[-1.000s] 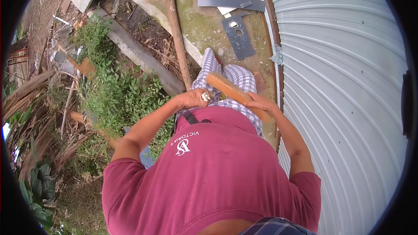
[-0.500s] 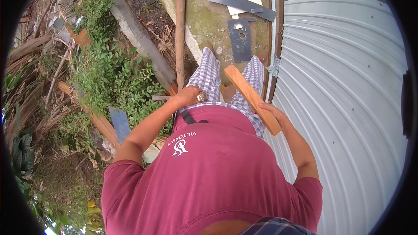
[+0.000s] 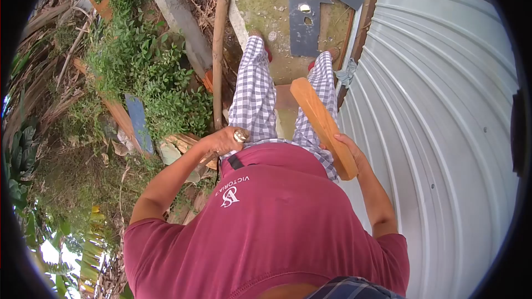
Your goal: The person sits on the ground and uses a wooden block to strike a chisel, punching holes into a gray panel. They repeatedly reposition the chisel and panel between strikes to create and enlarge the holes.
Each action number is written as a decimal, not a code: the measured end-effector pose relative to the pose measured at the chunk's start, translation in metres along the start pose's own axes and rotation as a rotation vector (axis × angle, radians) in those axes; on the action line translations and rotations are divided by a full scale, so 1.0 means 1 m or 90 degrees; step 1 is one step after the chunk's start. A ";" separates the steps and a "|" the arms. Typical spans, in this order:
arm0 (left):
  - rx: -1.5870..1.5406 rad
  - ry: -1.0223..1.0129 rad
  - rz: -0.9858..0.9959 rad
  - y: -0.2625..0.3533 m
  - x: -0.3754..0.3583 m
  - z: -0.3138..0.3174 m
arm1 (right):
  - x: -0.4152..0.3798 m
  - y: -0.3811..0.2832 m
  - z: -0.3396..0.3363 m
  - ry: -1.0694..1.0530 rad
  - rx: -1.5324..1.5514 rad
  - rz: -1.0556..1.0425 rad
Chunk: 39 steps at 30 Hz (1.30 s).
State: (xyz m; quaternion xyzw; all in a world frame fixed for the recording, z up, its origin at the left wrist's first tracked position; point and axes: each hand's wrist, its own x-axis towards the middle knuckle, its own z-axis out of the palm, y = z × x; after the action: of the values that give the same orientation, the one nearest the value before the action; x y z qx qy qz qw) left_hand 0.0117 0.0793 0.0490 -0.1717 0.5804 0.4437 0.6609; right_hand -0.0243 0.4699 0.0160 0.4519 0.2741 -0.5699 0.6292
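My right hand [image 3: 350, 152] grips a short, thick wooden board [image 3: 323, 124] near its lower end. The board is smooth, orange-brown and tilted in front of my right thigh, its far end pointing toward my feet. At my left hip, my left hand [image 3: 224, 140] is closed around an object with a shiny, rounded metal end [image 3: 240, 135]; the fingers hide most of it, and I cannot tell its kind. Checkered trousers [image 3: 252, 94] and a maroon shirt [image 3: 288, 205] lie behind both hands.
Corrugated metal sheeting [image 3: 426, 94] runs along the right. A long wooden pole [image 3: 221, 50] and a concrete beam [image 3: 180, 16] lie left of my legs, beside leafy plants [image 3: 149, 77]. Ahead on the mossy ground are a dark panel with holes [image 3: 305, 27] and other flat offcuts.
The view has shifted, and the panels ahead sit higher in it. My left hand has moved slightly left and down. The board stays in my right hand, a little more upright.
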 end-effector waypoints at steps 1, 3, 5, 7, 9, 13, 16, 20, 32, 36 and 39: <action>-0.012 -0.001 -0.003 0.001 0.004 0.003 | 0.002 -0.003 -0.006 0.003 -0.006 0.011; 0.005 -0.016 -0.050 0.000 0.011 -0.001 | 0.012 -0.009 -0.010 -0.003 -0.052 0.028; 0.051 0.031 0.007 0.001 0.030 -0.016 | 0.036 -0.021 -0.019 -0.020 -0.108 -0.001; 0.285 0.227 0.073 0.000 0.069 -0.043 | 0.066 -0.034 -0.033 -0.049 -0.173 -0.095; 0.337 0.382 0.099 0.030 0.102 -0.090 | 0.106 -0.057 -0.039 -0.019 -0.206 -0.205; 0.243 0.650 0.290 0.055 0.175 -0.184 | 0.172 -0.128 -0.027 0.088 -0.245 -0.375; 0.188 0.804 0.449 0.059 0.224 -0.218 | 0.219 -0.169 -0.018 0.138 -0.211 -0.468; -0.006 0.786 0.509 0.063 0.279 -0.213 | 0.268 -0.215 -0.019 0.262 -0.223 -0.557; -0.196 0.647 0.586 -0.004 0.421 -0.182 | 0.295 -0.238 -0.017 0.410 -0.436 -0.609; -0.140 0.644 0.619 0.008 0.398 -0.204 | 0.284 -0.264 -0.016 0.458 -0.599 -0.656; 0.053 0.836 0.597 -0.009 0.411 -0.226 | 0.295 -0.300 -0.018 0.515 -0.714 -0.732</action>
State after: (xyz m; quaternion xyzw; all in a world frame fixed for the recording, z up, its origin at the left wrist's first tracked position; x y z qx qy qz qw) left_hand -0.1477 0.0659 -0.3923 -0.1110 0.8779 0.4613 -0.0641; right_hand -0.2519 0.3645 -0.3228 0.0373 0.8964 -0.3767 0.2304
